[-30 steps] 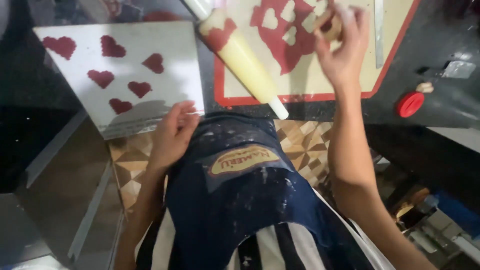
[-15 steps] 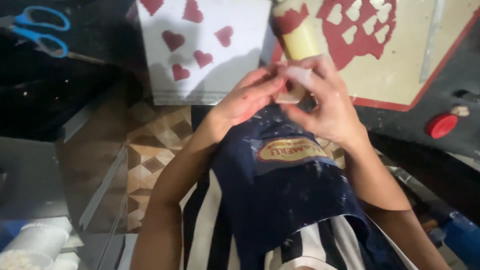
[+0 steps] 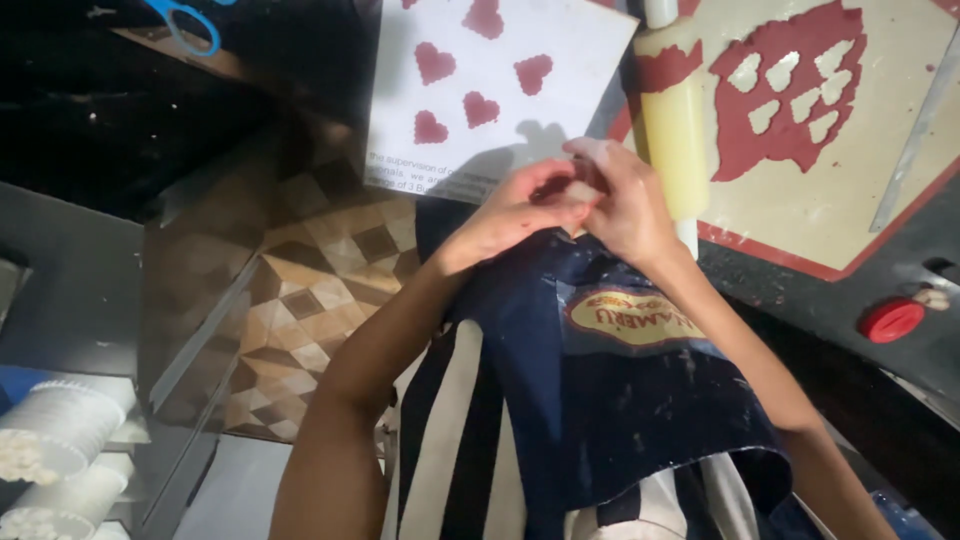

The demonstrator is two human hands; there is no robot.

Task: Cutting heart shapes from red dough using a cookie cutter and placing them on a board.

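Note:
My left hand (image 3: 500, 215) and my right hand (image 3: 625, 205) meet in front of my dark blue apron (image 3: 620, 400), at the counter's near edge. Their fingertips pinch a small reddish piece (image 3: 588, 182), mostly hidden by the fingers. Just beyond the hands lies a white sheet (image 3: 560, 50) carrying several red heart cutouts (image 3: 480, 108). A pale yellow rolling pin (image 3: 672, 120) lies right of the sheet. Its near end is beside my right hand.
A beige mat with a red border (image 3: 880, 200) holds a red rolled sheet with heart-shaped holes (image 3: 790, 140) and a metal ruler (image 3: 915, 130). A red cap (image 3: 892, 320) sits right. Blue scissors (image 3: 185, 20) lie far left. White stacked cups (image 3: 50, 440) stand lower left.
My right hand came back from the mat and my left hand rose off the counter edge. The two now meet, pinching the small piece. The view has shifted to the right.

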